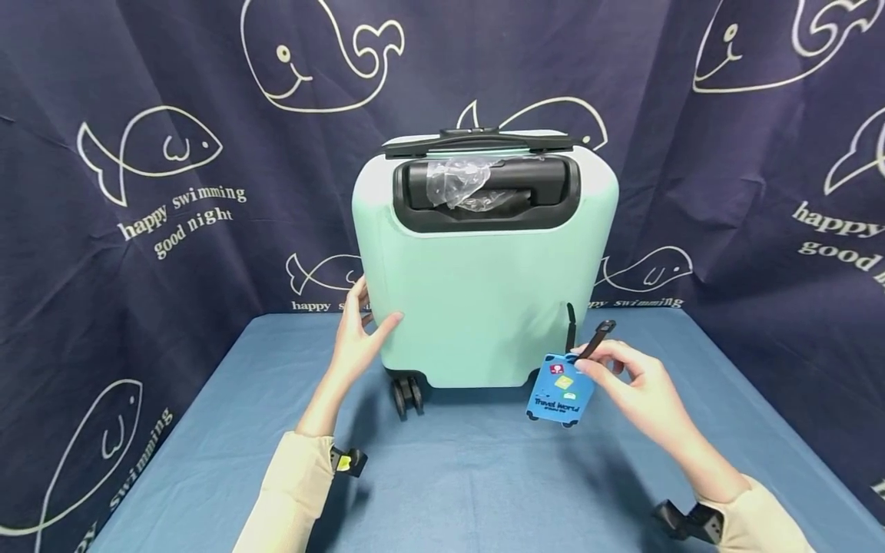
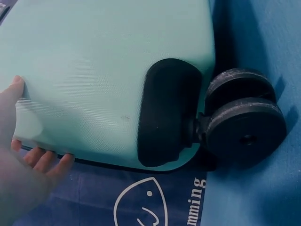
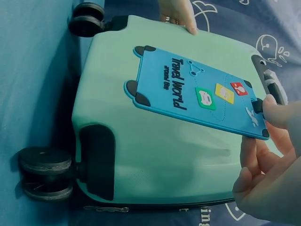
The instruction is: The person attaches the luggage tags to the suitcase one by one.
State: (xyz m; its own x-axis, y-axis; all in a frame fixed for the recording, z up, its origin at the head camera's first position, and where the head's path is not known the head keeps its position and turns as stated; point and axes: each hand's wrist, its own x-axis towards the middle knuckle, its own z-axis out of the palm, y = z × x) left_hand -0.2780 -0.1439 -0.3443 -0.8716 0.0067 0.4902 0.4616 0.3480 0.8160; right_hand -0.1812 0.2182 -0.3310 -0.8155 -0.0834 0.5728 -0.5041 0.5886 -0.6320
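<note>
A mint green suitcase stands upright on its wheels. My left hand rests against its lower left side, thumb on the near face and fingers round the edge. In the left wrist view the thumb and fingers lie along that side, near a black wheel. My right hand pinches a blue luggage tag at its strap end, in front of the suitcase's lower right. Its black strap is unfastened, both ends sticking up. The right wrist view shows the tag's face with "Travel World" lettering.
The suitcase has a black top carry handle and a recessed pull handle partly wrapped in clear plastic. Blue cloth covers the table. Behind hangs a dark blue curtain with white fish and whale outlines.
</note>
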